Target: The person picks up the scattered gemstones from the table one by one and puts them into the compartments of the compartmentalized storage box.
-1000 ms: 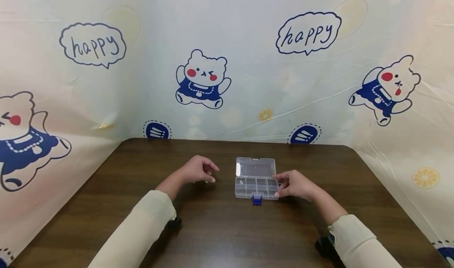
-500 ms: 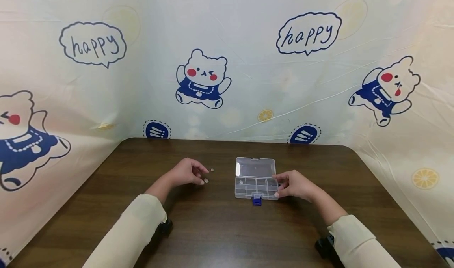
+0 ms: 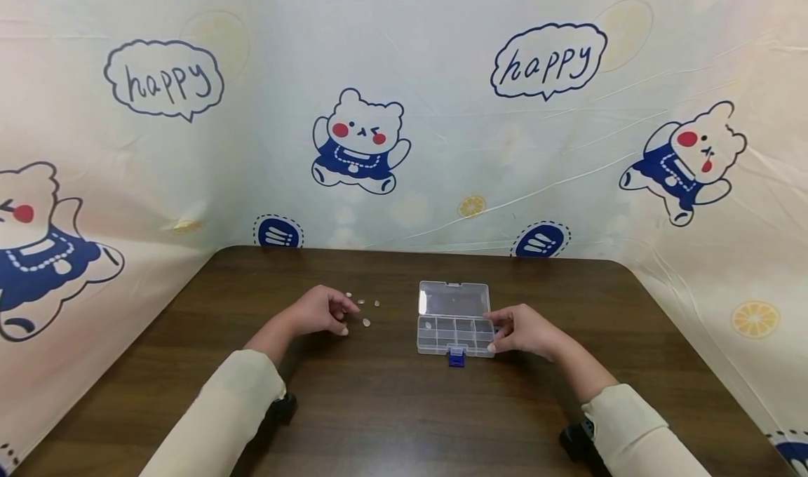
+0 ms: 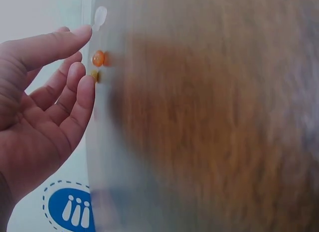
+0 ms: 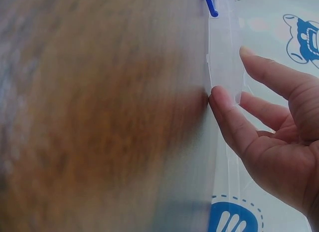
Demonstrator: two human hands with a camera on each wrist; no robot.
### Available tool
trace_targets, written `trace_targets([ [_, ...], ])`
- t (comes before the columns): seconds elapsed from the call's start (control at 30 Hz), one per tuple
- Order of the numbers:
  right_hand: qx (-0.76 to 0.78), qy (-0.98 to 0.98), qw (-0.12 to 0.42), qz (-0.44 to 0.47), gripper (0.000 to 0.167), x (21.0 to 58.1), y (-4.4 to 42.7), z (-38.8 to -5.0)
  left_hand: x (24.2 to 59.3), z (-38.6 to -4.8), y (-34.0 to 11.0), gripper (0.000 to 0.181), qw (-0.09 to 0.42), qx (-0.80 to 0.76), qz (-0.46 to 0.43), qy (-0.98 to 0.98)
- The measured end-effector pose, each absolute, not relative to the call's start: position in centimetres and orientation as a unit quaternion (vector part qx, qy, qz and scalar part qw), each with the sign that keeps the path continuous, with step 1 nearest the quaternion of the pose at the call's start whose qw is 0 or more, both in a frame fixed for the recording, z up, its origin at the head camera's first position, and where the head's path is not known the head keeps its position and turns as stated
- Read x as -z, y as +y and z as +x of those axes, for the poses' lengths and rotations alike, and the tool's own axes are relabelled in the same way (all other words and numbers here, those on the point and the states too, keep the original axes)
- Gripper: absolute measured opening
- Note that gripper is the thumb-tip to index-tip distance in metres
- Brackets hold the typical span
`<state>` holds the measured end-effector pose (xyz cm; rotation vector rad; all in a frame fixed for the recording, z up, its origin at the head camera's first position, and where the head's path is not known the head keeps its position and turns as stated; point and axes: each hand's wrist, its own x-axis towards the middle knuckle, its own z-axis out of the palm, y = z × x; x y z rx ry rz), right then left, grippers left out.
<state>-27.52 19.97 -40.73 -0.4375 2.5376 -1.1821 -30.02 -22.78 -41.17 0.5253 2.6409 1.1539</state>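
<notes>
A clear plastic compartment box [image 3: 446, 337] stands on the table with its lid [image 3: 454, 299] raised behind it and a blue latch [image 3: 456, 359] at the front. One small pale piece [image 3: 428, 325] lies in its back left compartment. My right hand [image 3: 527, 332] holds the box's right end between thumb and fingers. Left of the box, my left hand [image 3: 318, 311] hovers with fingers loosely bent, nothing between them. Several small bead-like pieces lie beside its fingertips, a pale one [image 3: 366, 322] nearest the front. The left wrist view shows an orange bead [image 4: 98, 58] and a whitish one [image 4: 100, 15].
The dark wooden table [image 3: 404, 407] has rounded far corners. A pale printed curtain [image 3: 442, 147] with bears and lettering surrounds its back and sides. Black wrist devices [image 3: 576, 440] sit below both sleeves.
My left hand has moved left, away from the box, and several small pieces now show on the table where it was. My right hand and the box have stayed in place.
</notes>
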Motion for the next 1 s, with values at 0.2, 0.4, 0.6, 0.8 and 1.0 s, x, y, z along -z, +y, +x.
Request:
trace_targets([
  [0.2,0.412,0.885,0.152,-0.154,0.066,40.83,19.98,-27.53,41.24,-29.77,-23.38,0.034,0.122,-0.388,0.173,0.897],
  [0.4,0.412,0.885,0.151,-0.155,0.067,40.88,20.0,-27.56,41.31,-29.67,-23.66,0.03,0.126,-0.372,0.181,0.902],
  [0.6,0.411,0.886,0.151,-0.153,0.067,40.92,20.1,-27.6,41.63,-29.99,-23.79,0.024,0.118,-0.347,0.218,0.905],
  [0.8,0.411,0.886,0.151,-0.155,0.066,40.85,20.1,-27.59,42.01,-30.25,-23.75,0.02,0.111,-0.333,0.23,0.908],
  [1.0,0.415,0.883,0.153,-0.16,0.066,40.87,20.0,-27.56,42.12,-30.04,-23.85,0.017,0.109,-0.316,0.231,0.914],
])
